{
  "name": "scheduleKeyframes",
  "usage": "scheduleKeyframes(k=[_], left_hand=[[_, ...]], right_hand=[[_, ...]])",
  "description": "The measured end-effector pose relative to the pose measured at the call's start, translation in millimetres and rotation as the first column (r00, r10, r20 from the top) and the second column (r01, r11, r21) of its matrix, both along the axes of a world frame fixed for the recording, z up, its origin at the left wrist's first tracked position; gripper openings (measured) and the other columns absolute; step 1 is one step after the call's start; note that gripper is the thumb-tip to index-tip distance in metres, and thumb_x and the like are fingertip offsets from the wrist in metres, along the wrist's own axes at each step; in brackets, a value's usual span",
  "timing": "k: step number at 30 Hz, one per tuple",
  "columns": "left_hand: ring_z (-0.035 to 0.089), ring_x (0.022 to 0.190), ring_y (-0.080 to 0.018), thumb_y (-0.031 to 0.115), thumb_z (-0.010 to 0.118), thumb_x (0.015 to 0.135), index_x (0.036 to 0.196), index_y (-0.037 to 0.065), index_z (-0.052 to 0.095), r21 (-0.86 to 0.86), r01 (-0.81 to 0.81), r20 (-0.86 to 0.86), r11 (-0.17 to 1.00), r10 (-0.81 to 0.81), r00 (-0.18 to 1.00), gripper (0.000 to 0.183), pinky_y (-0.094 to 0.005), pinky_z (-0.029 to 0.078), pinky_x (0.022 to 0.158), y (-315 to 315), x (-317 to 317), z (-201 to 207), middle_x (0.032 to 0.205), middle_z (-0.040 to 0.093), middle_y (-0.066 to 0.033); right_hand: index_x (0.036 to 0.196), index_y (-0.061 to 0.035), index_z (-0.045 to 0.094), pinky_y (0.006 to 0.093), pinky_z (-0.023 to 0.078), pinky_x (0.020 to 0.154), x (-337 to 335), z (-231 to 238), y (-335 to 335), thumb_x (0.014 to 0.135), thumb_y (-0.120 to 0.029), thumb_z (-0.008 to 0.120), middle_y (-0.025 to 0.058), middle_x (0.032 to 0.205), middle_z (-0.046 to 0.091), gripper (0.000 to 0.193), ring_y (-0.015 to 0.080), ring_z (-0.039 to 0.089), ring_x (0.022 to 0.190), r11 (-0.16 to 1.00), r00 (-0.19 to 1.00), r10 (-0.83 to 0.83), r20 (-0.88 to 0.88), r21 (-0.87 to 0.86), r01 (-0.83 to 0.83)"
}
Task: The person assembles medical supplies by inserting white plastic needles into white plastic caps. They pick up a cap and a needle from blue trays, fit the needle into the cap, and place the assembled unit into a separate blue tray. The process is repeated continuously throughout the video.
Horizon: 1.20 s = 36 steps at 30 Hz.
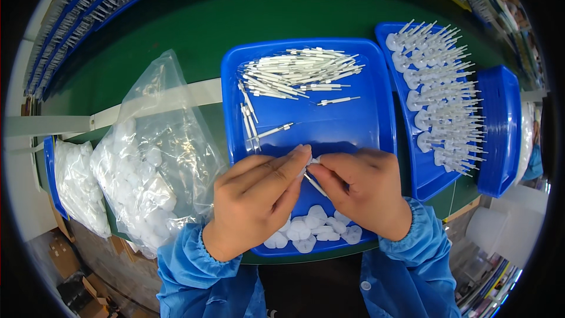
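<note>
Over the blue tray (388, 94), my left hand (256, 197) and my right hand (365, 191) meet fingertip to fingertip. Between them is a small translucent white plastic piece (312, 162), mostly covered by the fingers. Both hands are closed in a pinch on it. A thin white stick (316, 185) slants down from under the fingertips toward the right; whether it is joined to the piece cannot be seen. Below the hands, loose translucent white plastic pieces (300, 229) lie along the tray's near side. At the tray's far side is a heap of thin white sticks (300, 72) with metallic bits.
A clear plastic bag (150, 165) of white pieces stands left of the tray, beside another bag (82, 182). On the right, a blue tray (421, 171) carries rows of pieces with sticks (441, 100) in them. Stacked blue trays (499, 129) stand beyond, on the green tabletop (282, 12).
</note>
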<state>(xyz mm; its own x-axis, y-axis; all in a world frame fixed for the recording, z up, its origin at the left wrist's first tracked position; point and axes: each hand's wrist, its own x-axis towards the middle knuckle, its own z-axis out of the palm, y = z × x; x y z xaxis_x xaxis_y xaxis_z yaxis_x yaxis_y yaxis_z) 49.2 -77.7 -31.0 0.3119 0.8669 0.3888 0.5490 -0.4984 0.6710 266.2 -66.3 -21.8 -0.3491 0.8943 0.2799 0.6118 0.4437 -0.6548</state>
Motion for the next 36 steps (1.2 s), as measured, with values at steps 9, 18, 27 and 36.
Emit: scheduleKeyframes(k=[9, 18, 27, 36], left_hand=[[0.076, 0.074, -0.0274, -0.004, 0.085, 0.085, 0.129, 0.001, 0.082, -0.120, -0.007, 0.062, 0.993, 0.014, 0.998, 0.044, -0.0359, 0.062, 0.068, 0.5, 1.4, 0.7, 0.091, 0.082, -0.0140], [0.078, 0.090, -0.0261, 0.005, 0.090, 0.087, 0.138, 0.002, 0.078, -0.254, 0.039, 0.199, 0.966, 0.013, 0.980, 0.053, -0.0358, 0.062, 0.077, 2.6, 0.6, -1.0, 0.108, 0.081, -0.0157], [0.075, 0.111, -0.0273, 0.007, 0.096, 0.080, 0.136, 0.002, 0.078, -0.233, 0.061, 0.288, 0.970, 0.010, 0.957, 0.059, -0.0359, 0.059, 0.095, 4.2, -6.7, 5.2, 0.127, 0.074, -0.0153], [0.074, 0.112, -0.0284, 0.003, 0.095, 0.079, 0.137, 0.002, 0.078, -0.192, 0.078, 0.297, 0.978, -0.017, 0.955, 0.061, -0.0361, 0.058, 0.097, 5.8, -5.2, 2.2, 0.126, 0.072, -0.0154]], right_hand=[[0.092, -0.0039, 0.081, 0.0329, 0.049, 0.051, 1.7, -4.8, 3.8, 0.088, -0.011, 0.093, 0.0104, 0.075, 0.076, 0.014, 0.0237, 0.066, 0.054, 0.998, 0.997, 0.003, -0.076, -0.069, -0.009], [0.096, -0.0063, 0.080, 0.0361, 0.052, 0.054, 4.7, -0.2, 1.7, 0.090, -0.016, 0.091, 0.0087, 0.076, 0.077, 0.016, 0.0258, 0.071, 0.060, 1.000, 1.000, -0.014, -0.024, 0.015, 0.014], [0.116, -0.0087, 0.083, 0.0416, 0.054, 0.083, 19.8, 8.3, 8.5, 0.077, -0.010, 0.090, 0.0064, 0.107, 0.080, 0.040, 0.0258, 0.075, 0.090, 0.984, 0.992, 0.085, -0.092, 0.163, -0.069], [0.113, -0.0119, 0.085, 0.0404, 0.055, 0.088, 17.4, 7.0, 8.4, 0.075, -0.006, 0.086, 0.0007, 0.102, 0.077, 0.039, 0.0217, 0.073, 0.084, 0.963, 0.986, 0.158, -0.047, 0.229, -0.143]])
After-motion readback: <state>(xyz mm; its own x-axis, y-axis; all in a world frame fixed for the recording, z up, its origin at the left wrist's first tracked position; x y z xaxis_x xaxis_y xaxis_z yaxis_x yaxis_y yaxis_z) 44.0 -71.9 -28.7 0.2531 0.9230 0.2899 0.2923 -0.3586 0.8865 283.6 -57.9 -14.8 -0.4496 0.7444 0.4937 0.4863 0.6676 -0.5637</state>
